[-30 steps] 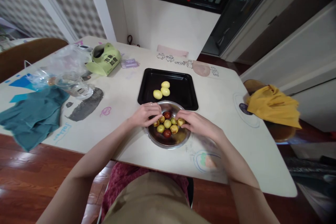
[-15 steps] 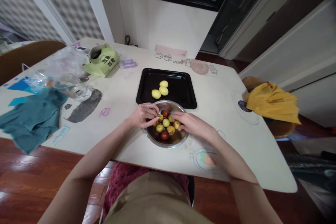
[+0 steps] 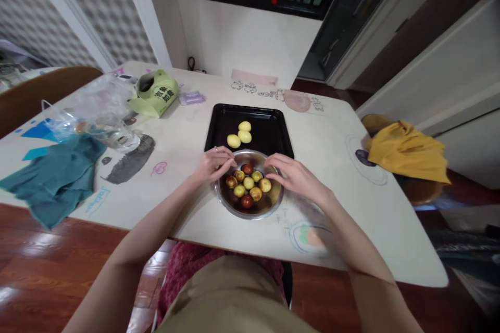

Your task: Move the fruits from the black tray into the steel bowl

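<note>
White surface (image 3: pixel 187 130), covered in coloured doodles, spreads below my remote head view. Near its closest edge stands a round, shiny metal bowl (image 3: pixel 269 203), my clock centre. I judge the chief risk to be a fingertip catching its rim, which could tip it and send its contents rolling. Inside lie nine small, glossy round fruits (image 3: pixel 249 182), yellow-green, brown-spotted and dark red. I see the left hand (image 3: pixel 212 166) at ten o'clock, fingers loosely curled and parted, and the right hand (image 3: pixel 296 177) at two, fingers spread; neither shows anything held, though I cannot tell whether they touch the rim. At twelve, a black rectangular tray (image 3: pixel 269 127) carries three pale-yellow ovals (image 3: pixel 245 137); a bump from the bowl could roll them.
</note>
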Motion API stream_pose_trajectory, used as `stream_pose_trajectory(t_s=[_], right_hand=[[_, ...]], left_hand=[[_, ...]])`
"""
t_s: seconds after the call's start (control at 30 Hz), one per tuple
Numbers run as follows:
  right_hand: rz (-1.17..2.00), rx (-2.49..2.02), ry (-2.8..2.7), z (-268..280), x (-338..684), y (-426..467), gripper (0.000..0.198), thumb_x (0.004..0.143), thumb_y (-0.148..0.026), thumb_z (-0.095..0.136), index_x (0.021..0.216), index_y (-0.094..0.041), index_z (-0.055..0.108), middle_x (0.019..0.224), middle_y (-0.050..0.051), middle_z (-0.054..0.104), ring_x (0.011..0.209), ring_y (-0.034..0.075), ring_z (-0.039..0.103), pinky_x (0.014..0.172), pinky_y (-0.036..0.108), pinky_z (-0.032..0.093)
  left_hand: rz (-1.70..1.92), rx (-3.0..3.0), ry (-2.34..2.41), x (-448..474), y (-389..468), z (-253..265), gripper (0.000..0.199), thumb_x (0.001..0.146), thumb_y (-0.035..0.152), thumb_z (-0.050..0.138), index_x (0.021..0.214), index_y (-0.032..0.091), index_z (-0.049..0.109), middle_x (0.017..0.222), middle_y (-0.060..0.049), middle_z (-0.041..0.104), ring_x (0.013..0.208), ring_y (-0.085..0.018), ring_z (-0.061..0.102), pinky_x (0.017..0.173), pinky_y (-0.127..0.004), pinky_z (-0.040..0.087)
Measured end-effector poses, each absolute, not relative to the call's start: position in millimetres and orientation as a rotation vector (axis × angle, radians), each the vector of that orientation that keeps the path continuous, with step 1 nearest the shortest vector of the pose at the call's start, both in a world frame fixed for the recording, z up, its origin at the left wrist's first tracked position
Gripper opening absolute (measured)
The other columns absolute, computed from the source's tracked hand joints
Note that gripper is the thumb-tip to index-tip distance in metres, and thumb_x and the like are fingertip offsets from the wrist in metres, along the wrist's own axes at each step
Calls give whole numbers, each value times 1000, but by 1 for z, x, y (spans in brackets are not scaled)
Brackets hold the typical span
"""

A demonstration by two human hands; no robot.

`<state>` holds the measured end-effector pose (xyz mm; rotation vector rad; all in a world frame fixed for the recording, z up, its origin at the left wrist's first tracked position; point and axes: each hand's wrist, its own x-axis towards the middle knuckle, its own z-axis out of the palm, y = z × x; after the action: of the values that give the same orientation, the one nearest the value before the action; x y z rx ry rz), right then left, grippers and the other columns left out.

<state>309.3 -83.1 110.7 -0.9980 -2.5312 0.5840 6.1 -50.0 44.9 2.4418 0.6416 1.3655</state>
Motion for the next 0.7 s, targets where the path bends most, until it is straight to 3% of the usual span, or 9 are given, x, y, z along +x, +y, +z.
stream_pose_trajectory(t_s=[0.17, 0.37, 0.53, 0.7], right_hand=[[390, -841, -2218, 57, 318, -97, 17, 106, -30, 61, 120, -23, 68, 120, 11, 73, 119, 29, 67, 104, 51, 57], [154, -838, -2016, 25, 329, -104, 23, 109, -23, 51, 123, -24, 70, 118, 12, 74, 117, 29, 68, 100, 51, 59], [76, -816, -1998, 25, 325, -103, 26, 110, -22, 46, 118, -22, 71, 111, 11, 75, 106, 26, 70, 92, 46, 62], [35, -789, -2059, 20, 321, -103, 26, 110, -21, 45, 117, -21, 70, 111, 11, 74, 104, 25, 70, 90, 43, 62]], left_hand=[[1519, 2327, 932, 4, -44, 39, 27, 109, 24, 51, 106, 18, 77, 98, -9, 79, 96, -20, 72, 92, -38, 59], [1370, 2350, 1150, 2, -26, 32, 26, 107, 27, 55, 128, 19, 67, 127, -13, 70, 121, -24, 68, 104, -42, 59], [1086, 2436, 1182, 1, 18, 42, 33, 97, 23, 62, 129, 19, 67, 130, -14, 69, 120, -26, 68, 101, -43, 61], [593, 2536, 1170, 7, 47, 58, 31, 86, 27, 74, 115, 19, 74, 120, -11, 75, 111, -28, 72, 101, -43, 59]])
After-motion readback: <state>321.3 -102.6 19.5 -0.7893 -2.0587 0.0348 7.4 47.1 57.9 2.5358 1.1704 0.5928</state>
